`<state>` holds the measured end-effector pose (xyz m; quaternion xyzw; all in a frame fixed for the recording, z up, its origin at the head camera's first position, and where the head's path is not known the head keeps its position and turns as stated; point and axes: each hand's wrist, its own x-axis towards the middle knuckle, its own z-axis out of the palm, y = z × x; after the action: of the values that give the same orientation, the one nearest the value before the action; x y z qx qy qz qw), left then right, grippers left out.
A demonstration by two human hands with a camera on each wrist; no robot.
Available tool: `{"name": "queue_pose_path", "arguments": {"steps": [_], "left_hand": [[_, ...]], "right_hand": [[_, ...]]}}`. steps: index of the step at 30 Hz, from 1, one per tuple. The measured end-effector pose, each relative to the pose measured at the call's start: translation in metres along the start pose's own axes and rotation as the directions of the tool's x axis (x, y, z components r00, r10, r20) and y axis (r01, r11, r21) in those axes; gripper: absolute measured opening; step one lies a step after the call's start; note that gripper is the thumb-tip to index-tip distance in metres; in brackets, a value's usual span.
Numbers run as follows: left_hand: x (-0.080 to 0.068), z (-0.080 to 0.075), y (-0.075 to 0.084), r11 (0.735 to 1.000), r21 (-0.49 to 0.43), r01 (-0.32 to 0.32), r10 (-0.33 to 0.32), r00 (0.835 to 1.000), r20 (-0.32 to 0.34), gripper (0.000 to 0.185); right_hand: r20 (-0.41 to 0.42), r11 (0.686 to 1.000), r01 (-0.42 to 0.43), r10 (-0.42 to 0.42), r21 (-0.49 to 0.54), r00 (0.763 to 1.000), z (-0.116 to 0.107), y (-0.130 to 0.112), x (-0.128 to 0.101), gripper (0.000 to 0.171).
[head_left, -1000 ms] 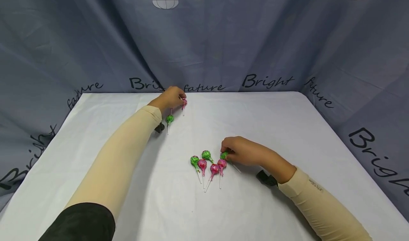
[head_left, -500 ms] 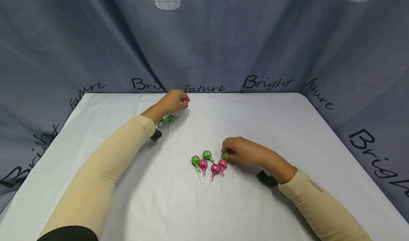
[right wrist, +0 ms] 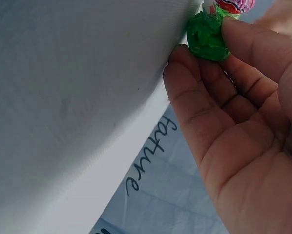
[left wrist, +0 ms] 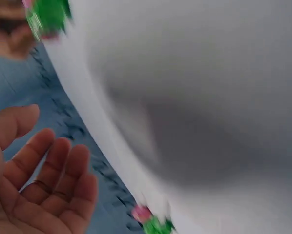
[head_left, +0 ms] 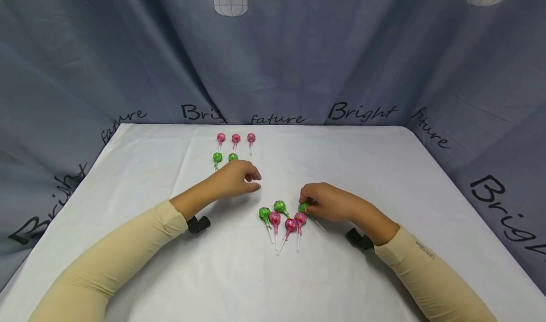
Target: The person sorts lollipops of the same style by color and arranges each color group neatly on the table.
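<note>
My left hand (head_left: 232, 179) is over the table between two groups of lollipops, fingers loosely bent with nothing in them; the left wrist view shows its bare palm. At the right, my right hand (head_left: 330, 202) pinches the head of a green lollipop (head_left: 304, 208) between thumb and fingers, its white stick on the cloth. Beside it lie a pink lollipop (head_left: 300, 219), another pink lollipop (head_left: 291, 225), a third pink lollipop (head_left: 275, 219), a green lollipop (head_left: 279, 206) and another green lollipop (head_left: 264, 214). The right wrist view shows the pinched green wrapper (right wrist: 207, 39) close up.
Toward the far edge, a row holds a pink lollipop (head_left: 220, 137), a second pink lollipop (head_left: 236, 138) and a third pink lollipop (head_left: 251, 138). Nearer stand a green lollipop (head_left: 217, 157) and another green lollipop (head_left: 232, 156), partly hidden by my left hand. A grey curtain (head_left: 298, 66) hangs behind the white table (head_left: 362, 156).
My left hand has let go of a pink lollipop at the end of the far row and come back toward the nearer group. My right hand stays on its green lollipop.
</note>
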<state>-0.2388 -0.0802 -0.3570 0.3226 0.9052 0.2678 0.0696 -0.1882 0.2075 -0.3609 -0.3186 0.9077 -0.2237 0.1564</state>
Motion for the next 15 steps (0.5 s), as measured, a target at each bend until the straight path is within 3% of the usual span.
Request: {"name": "queue_pose_path", "arguments": {"steps": [7,15], "left_hand": [[-0.029,0.021,0.025,0.991,-0.131,-0.011,0.024,0.995,0.101,0.020],[-0.032,0.023,0.028,0.984,-0.177,-0.010,0.037,0.988,0.151,0.019]], "right_hand": [[0.003,1.000,0.006,-0.006,-0.002,1.000,0.000,0.000,0.001,0.011],[-0.001,1.000,0.003,-0.003,-0.002,1.000,0.001,0.000,0.002,0.011]]}}
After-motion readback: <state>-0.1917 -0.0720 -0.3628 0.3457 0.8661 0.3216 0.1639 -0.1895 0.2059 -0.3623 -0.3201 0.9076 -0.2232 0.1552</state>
